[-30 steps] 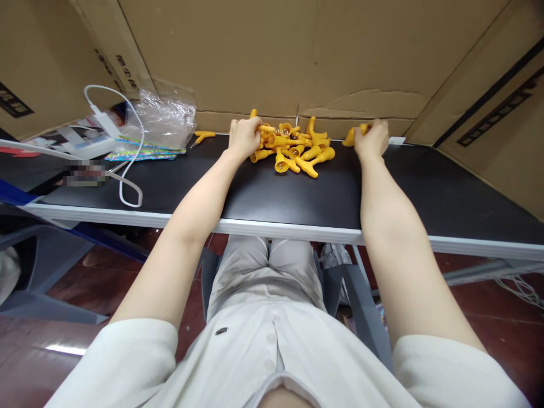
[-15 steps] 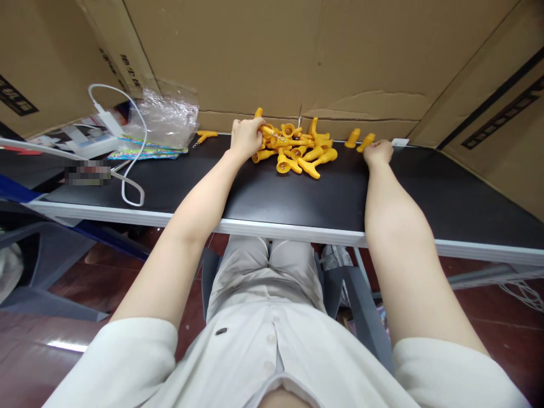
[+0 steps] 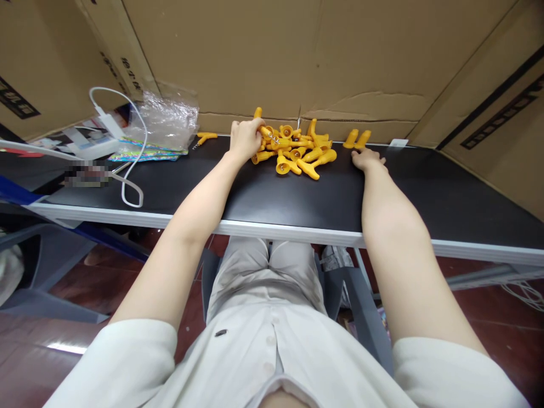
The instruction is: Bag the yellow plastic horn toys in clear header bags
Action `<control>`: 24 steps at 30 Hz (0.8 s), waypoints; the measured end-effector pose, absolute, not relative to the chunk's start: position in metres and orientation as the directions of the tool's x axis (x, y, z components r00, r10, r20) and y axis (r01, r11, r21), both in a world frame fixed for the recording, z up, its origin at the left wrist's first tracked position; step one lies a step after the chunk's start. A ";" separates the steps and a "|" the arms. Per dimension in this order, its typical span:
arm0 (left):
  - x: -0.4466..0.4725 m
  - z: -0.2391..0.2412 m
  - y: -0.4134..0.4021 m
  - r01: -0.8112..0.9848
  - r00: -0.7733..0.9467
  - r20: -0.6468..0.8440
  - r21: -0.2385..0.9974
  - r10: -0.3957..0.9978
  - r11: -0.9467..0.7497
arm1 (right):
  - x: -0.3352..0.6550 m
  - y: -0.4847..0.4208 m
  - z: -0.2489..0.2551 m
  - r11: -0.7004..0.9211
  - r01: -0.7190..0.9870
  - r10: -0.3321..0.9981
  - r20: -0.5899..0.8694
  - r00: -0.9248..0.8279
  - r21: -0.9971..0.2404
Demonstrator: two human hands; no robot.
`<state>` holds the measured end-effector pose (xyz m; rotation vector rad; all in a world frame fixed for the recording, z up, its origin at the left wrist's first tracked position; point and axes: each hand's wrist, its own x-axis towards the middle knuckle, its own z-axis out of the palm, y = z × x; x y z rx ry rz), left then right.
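Note:
My left hand (image 3: 245, 139) is closed on a yellow-handled corkscrew (image 3: 267, 132), its metal spiral pointing right over the pile. Under and beside it lies a heap of yellow corkscrew parts (image 3: 312, 154), handles and bell-shaped sleeves mixed together. To the right, two yellow sleeves (image 3: 351, 138) stand upright side by side near the cardboard. My right hand (image 3: 369, 159) is just in front of them, fingers apart, holding nothing I can see. Another yellow corkscrew (image 3: 207, 136) lies to the left of my left hand, with its spiral showing.
Cardboard walls (image 3: 263, 62) close off the back and sides of the black table (image 3: 293, 198). On the left lie a clear plastic bag (image 3: 170, 113), a colourful packet (image 3: 148, 150) and a white cable (image 3: 144, 124). A small white piece (image 3: 398, 143) sits at the back right.
My right hand has let go of the right-hand yellow sleeve, now upright beside the other, and has drawn slightly back and left. My left hand holds the corkscrew almost unmoved.

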<state>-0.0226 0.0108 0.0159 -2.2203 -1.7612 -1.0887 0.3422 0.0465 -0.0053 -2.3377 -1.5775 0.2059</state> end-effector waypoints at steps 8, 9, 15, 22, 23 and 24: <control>-0.023 0.015 0.013 0.908 0.054 0.588 0.308 0.807 -0.285 | 0.343 0.050 -0.007 -0.338 0.884 0.919 0.089 0.384 -0.324; -0.023 0.015 0.013 0.909 0.053 0.585 0.308 0.809 -0.282 | 0.343 0.051 -0.008 -0.338 0.882 0.917 0.094 0.387 -0.328; -0.022 0.017 0.010 0.909 0.038 0.569 0.322 0.821 -0.266 | 0.347 0.055 -0.009 -0.322 0.871 0.916 0.108 0.385 -0.372; -0.025 0.017 0.009 0.902 0.046 0.579 0.326 0.814 -0.282 | 0.363 0.072 -0.010 -0.235 0.853 0.944 0.100 0.315 -0.466; -0.025 0.018 0.009 0.904 0.045 0.580 0.323 0.814 -0.281 | 0.365 0.075 -0.010 -0.233 0.846 0.943 0.099 0.316 -0.479; -0.025 0.018 0.009 0.905 0.045 0.579 0.321 0.814 -0.279 | 0.367 0.078 -0.010 -0.234 0.841 0.943 0.097 0.318 -0.488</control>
